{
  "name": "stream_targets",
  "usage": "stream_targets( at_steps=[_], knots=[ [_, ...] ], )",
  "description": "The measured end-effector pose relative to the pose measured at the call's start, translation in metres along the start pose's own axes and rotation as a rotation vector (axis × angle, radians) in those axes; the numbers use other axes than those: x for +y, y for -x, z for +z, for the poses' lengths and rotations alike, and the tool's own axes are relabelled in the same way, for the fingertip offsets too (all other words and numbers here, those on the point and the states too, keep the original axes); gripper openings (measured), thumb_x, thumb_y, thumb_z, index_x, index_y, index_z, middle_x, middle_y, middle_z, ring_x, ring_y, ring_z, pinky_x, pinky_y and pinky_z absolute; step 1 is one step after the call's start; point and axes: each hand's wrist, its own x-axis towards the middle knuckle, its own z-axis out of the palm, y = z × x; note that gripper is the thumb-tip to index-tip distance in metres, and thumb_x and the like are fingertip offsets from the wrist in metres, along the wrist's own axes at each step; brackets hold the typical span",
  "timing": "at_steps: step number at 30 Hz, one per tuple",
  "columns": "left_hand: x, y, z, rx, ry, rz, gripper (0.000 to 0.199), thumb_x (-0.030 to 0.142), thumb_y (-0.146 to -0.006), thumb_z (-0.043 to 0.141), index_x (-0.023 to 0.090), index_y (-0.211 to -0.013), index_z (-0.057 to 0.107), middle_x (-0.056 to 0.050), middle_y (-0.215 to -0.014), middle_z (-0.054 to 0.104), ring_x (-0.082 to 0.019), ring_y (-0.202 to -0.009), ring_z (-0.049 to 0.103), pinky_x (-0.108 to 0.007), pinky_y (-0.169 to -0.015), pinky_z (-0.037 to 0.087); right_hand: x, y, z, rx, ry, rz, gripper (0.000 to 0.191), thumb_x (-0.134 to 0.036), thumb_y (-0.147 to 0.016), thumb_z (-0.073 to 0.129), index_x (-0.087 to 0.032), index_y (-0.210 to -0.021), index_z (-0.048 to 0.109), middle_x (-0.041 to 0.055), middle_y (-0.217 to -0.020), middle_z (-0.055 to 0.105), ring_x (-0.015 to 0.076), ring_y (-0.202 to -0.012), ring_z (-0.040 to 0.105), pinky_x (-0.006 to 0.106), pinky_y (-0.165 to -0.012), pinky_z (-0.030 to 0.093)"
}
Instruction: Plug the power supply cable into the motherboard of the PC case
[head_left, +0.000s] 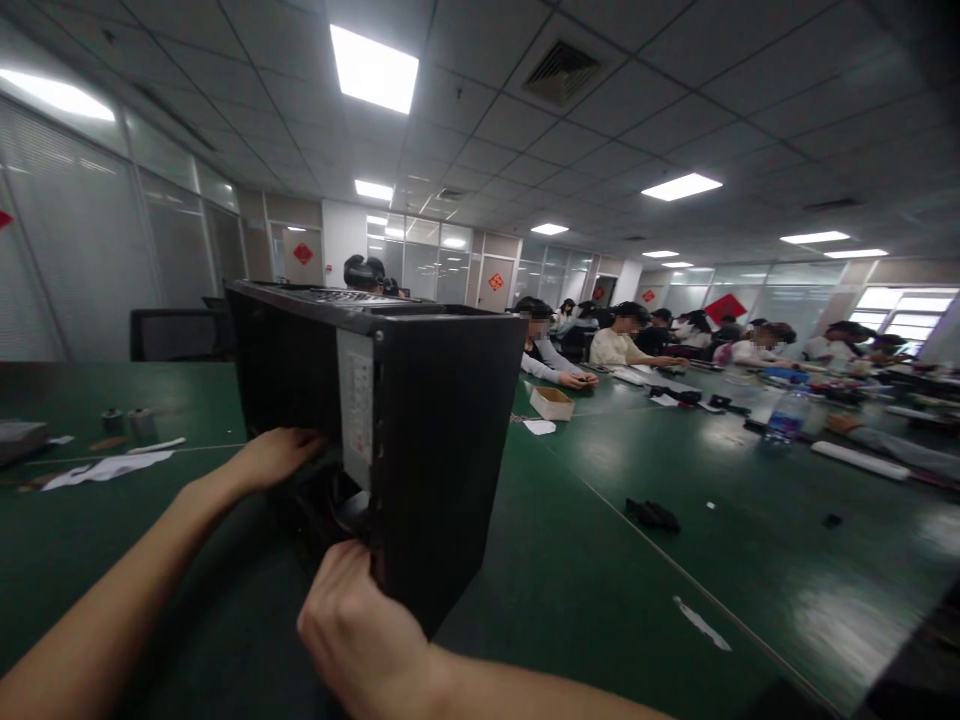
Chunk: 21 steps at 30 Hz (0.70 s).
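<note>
A black computer case [450,450] stands upright on the green table, its near left side open. A silver labelled power supply [358,405] sits in its upper part. My left hand [281,458] reaches into the open side, its fingertips lost in the dark interior. At the lower edge of the case, below the power supply, my right hand [360,620] has its fingers curled closed; what they grip is hidden. Dark parts inside, between my hands, are too dim to make out.
The green table [570,560] carries a black cloth-like item [652,515], a small open box [551,403], a plastic bottle [786,415] and white paper [109,468]. Two small cylinders [140,422] stand at the left. Several people sit along the far side; a chair [180,335] is behind.
</note>
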Motion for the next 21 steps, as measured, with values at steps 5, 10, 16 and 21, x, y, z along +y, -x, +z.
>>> stream_targets(
  at_steps=[5, 10, 16, 21],
  knots=[
    [-0.003, -0.007, 0.021, 0.005, -0.298, 0.212, 0.057, 0.017, -0.089, 0.033, 0.012, -0.143, 0.051, -0.020, -0.111, 0.070, -0.034, -0.103, 0.065, -0.038, -0.085, 0.046, 0.044, 0.028, 0.047, 0.130, -0.032, 0.070, 0.027, -0.018, -0.090, 0.046, -0.010, -0.071, 0.063, 0.0107, -0.062, 0.060, 0.0185, -0.046, 0.051, 0.032, -0.045, 0.035],
    [0.018, -0.008, 0.032, 0.107, -0.229, 0.224, 0.057, 0.028, -0.093, 0.031, 0.017, -0.146, 0.048, -0.019, -0.101, 0.072, -0.033, -0.094, 0.067, -0.037, -0.078, 0.047, 0.097, 0.051, 0.101, 0.222, -0.085, 0.103, 0.023, -0.024, -0.094, 0.047, -0.017, -0.073, 0.055, 0.0048, -0.059, 0.058, 0.0172, -0.050, 0.052, 0.033, -0.057, 0.034],
    [0.053, 0.002, 0.023, 0.095, -0.184, 0.155, 0.075, 0.060, -0.097, 0.016, 0.014, -0.107, 0.074, -0.020, -0.095, 0.072, -0.034, -0.089, 0.068, -0.040, -0.075, 0.049, 0.132, 0.066, 0.142, 0.394, -0.104, 0.120, 0.028, -0.030, -0.093, 0.049, -0.018, -0.068, 0.055, 0.0015, -0.057, 0.060, 0.0140, -0.052, 0.050, 0.034, -0.065, 0.029],
    [0.064, 0.026, 0.010, 0.009, -0.161, 0.174, 0.081, 0.081, -0.083, 0.034, 0.010, -0.092, 0.072, -0.022, -0.093, 0.072, -0.036, -0.085, 0.069, -0.041, -0.072, 0.051, 0.132, 0.073, 0.153, 0.451, -0.128, 0.152, 0.028, -0.031, -0.092, 0.051, -0.019, -0.067, 0.056, 0.0013, -0.060, 0.059, 0.0139, -0.055, 0.047, 0.034, -0.066, 0.026]
  ],
)
